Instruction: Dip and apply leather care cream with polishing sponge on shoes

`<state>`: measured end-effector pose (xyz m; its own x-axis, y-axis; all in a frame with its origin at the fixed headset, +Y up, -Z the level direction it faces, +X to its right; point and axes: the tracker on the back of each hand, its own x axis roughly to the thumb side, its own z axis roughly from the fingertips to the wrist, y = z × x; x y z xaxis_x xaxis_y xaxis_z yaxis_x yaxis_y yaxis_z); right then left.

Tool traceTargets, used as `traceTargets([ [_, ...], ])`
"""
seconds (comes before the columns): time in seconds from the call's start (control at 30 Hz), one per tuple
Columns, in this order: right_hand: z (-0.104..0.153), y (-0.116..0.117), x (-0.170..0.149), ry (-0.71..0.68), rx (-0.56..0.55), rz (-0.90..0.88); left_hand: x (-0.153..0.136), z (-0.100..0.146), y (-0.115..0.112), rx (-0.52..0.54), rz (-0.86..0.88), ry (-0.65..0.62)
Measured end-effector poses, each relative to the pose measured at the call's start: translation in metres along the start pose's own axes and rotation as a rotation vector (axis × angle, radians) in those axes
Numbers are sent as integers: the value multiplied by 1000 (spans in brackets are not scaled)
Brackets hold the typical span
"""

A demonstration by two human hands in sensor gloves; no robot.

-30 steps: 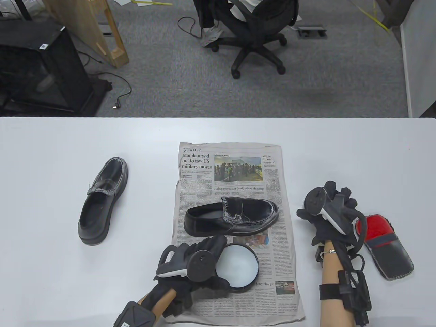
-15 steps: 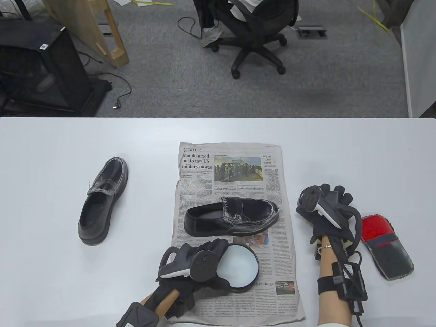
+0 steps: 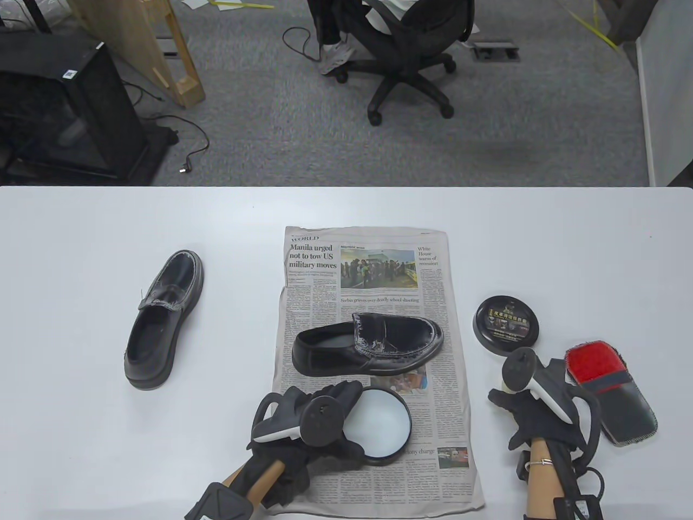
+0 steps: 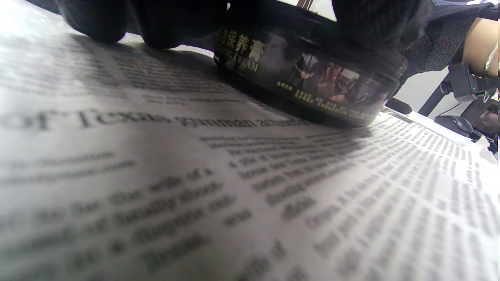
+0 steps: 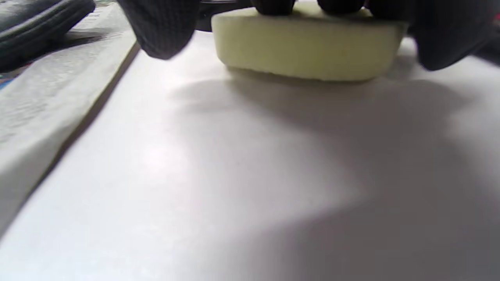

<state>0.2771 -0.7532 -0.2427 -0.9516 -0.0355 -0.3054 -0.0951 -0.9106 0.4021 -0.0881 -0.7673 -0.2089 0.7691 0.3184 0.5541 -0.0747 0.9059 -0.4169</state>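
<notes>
Holding an open tin (image 3: 379, 426) of pale cream steady on a newspaper (image 3: 373, 281), the left hand (image 3: 303, 428) curls round the tin's rim while the right hand (image 3: 541, 411) rests fingertips on a pale yellow foam sponge (image 5: 308, 43).

The round tin's side reads "CREAM" beside Chinese characters; its black lid (image 3: 507, 325) — printed in gold — lies apart on the white table (image 3: 81, 433). One glossy black loafer (image 3: 368, 344) sits on the newspaper, headlined "Manila urged not to tow US military moves"; the second shoe (image 3: 162, 319) lies well left. A red-and-black cloth mitt (image 3: 612, 395) lies beside the right hand.
</notes>
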Motion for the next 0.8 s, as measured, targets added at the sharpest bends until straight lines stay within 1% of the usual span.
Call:
traceTargets([
  [0.07, -4, 6, -2, 18, -2, 10, 0, 0, 0, 0, 2, 1],
  [0.13, -4, 7, -1, 29, -72, 99, 0, 0, 0, 2, 5, 5],
  [0.2, -4, 6, -2, 47, -153, 99, 0, 0, 0, 5, 6, 8],
  [0.27, -2, 0, -6, 86, -250, 73, 0, 0, 0, 7, 7, 9],
  [0.3, 0, -3, -6, 85, -267, 58, 0, 0, 0, 7, 7, 9],
  [0.37, 12, -15, -3, 26, -315, 45, -1, 0, 0, 6, 8, 9],
  [0.43, 30, -26, 9, -136, -373, -38, -1, 0, 0, 7, 7, 9],
  [0.47, 42, -31, 21, -253, -392, -75, -1, 0, 0, 7, 9, 10],
  [0.5, 56, -33, 37, -370, -401, -73, -2, 0, 1, 9, 11, 12],
  [0.53, 72, -34, 56, -488, -421, -56, -2, 0, 0, 9, 11, 13],
  [0.57, 81, -33, 68, -559, -423, -49, -2, 0, 0, 10, 10, 14],
  [0.63, 108, -24, 109, -779, -407, -20, -2, 0, 0, 11, 9, 16],
  [0.67, 115, -18, 122, -831, -400, 8, -2, 0, 0, 11, 10, 16],
  [0.7, 123, -8, 141, -895, -379, 78, -2, 0, 1, 11, 11, 16],
  [0.73, 126, -2, 151, -916, -376, 123, -2, 0, 1, 11, 12, 17],
  [0.77, 129, 7, 162, -934, -397, 180, -2, 0, 1, 11, 12, 17],
  [0.8, 129, 18, 174, -937, -441, 264, -2, 0, 1, 10, 10, 19],
])
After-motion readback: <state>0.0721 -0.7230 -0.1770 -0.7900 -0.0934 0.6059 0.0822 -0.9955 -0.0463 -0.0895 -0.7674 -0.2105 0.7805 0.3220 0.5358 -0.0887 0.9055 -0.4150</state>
